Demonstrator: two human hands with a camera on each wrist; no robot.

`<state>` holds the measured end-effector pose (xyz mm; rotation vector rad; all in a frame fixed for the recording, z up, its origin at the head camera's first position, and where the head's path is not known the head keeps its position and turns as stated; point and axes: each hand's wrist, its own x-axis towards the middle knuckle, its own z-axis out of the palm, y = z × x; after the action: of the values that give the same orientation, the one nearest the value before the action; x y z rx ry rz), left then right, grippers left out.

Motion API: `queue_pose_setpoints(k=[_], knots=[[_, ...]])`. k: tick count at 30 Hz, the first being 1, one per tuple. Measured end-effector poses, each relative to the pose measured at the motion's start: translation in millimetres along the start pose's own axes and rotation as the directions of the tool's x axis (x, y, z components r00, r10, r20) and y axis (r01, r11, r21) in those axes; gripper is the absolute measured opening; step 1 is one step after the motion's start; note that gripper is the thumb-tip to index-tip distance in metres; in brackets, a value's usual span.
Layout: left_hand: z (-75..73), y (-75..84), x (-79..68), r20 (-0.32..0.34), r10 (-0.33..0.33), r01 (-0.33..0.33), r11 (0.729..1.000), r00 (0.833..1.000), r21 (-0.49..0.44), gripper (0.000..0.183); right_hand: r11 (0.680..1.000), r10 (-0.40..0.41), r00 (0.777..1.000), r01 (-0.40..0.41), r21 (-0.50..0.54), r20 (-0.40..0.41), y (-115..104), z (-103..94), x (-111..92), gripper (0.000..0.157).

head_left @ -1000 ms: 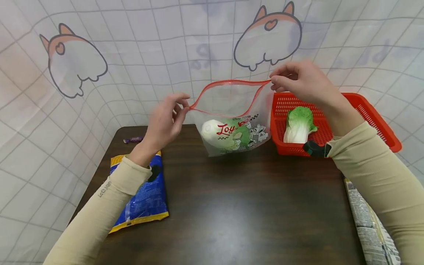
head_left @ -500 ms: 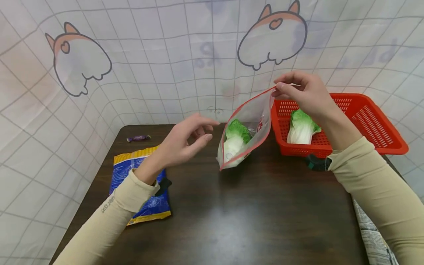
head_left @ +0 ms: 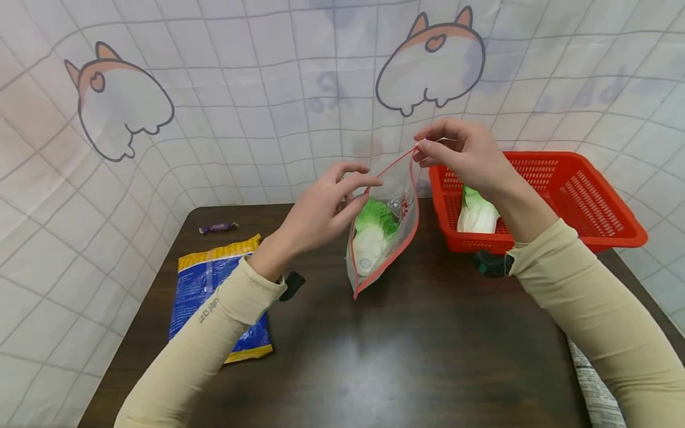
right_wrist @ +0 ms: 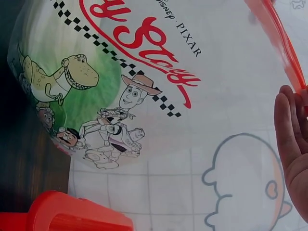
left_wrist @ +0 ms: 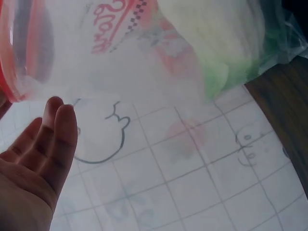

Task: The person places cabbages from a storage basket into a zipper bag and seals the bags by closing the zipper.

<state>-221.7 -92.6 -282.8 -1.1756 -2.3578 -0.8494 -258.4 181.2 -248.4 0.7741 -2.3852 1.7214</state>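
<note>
My right hand (head_left: pixel 462 151) pinches one top corner of a clear zip bag (head_left: pixel 393 252) with a red rim and a printed front. The bag hangs slanted, its mouth gaping toward me. Inside lies a small napa cabbage (head_left: pixel 371 238), leafy end up and white base down. My left hand (head_left: pixel 326 205) is at the bag's far rim, with thumb and forefinger apart on either side of the red edge. In the left wrist view, its fingers (left_wrist: pixel 62 127) extend beside the bag. The right wrist view shows the printed cartoon figures (right_wrist: pixel 115 110) close up.
A red basket (head_left: pixel 605 241) with another napa cabbage (head_left: pixel 476 214) stands at the back right. On the left lie a blue and yellow packet (head_left: pixel 195 285) and a purple-wrapped sweet (head_left: pixel 218 227). Newspaper (head_left: pixel 596 386) shows at the right edge of the dark table (head_left: pixel 428 356).
My left hand let go of its corner of the bag, then moved right to the far rim. The bag swung round, its mouth now facing me. The right hand kept its pinch and shifted slightly left.
</note>
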Motion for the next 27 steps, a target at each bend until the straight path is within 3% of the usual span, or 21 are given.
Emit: queue_pose_setpoints(k=[4,7,11,15,17,20,23,25,27], knots=[[2.4,-2.7,3.2,0.035,0.0,0.002,0.999,0.999,-0.032,0.031,1.0,-0.003,1.0,0.003,-0.01,0.002,1,0.3,0,0.025],[3.7,-4.5,4.5,0.086,-0.035,0.04,0.998,0.996,-0.055,0.04,1.0,0.0,1.0,0.0,-0.006,0.004,2,1.1,-2,0.029],[6.1,-4.7,5.6,0.124,-0.099,0.109,0.991,0.987,-0.077,0.048,1.0,-0.014,0.999,0.014,0.024,0.029,3,4.8,-6,0.048],[10.7,-2.8,5.5,0.073,-0.151,0.159,0.979,0.986,-0.126,0.054,0.999,-0.04,0.997,0.041,-0.014,0.069,3,12.2,-17,0.064],[13.1,-1.5,5.7,0.029,-0.174,0.177,0.975,0.984,-0.136,0.055,0.99,-0.076,0.993,0.086,-0.11,0.088,3,16.9,-25,0.062],[16.0,0.1,6.7,-0.037,-0.186,0.18,0.975,0.982,-0.129,0.054,0.934,-0.17,0.978,0.199,-0.298,0.12,4,23.5,-37,0.05],[17.7,0.8,8.0,-0.094,-0.18,0.171,0.98,0.979,-0.099,0.055,0.837,-0.261,0.953,0.302,-0.457,0.151,6,28.0,-47,0.037],[18.4,1.4,8.4,-0.12,-0.175,0.164,0.982,0.977,-0.093,0.056,0.782,-0.285,0.942,0.335,-0.525,0.176,7,29.9,-54,0.033],[18.7,1.7,8.7,-0.139,-0.177,0.166,0.982,0.974,-0.087,0.057,0.744,-0.263,0.945,0.327,-0.582,0.194,9,31.4,-60,0.03]])
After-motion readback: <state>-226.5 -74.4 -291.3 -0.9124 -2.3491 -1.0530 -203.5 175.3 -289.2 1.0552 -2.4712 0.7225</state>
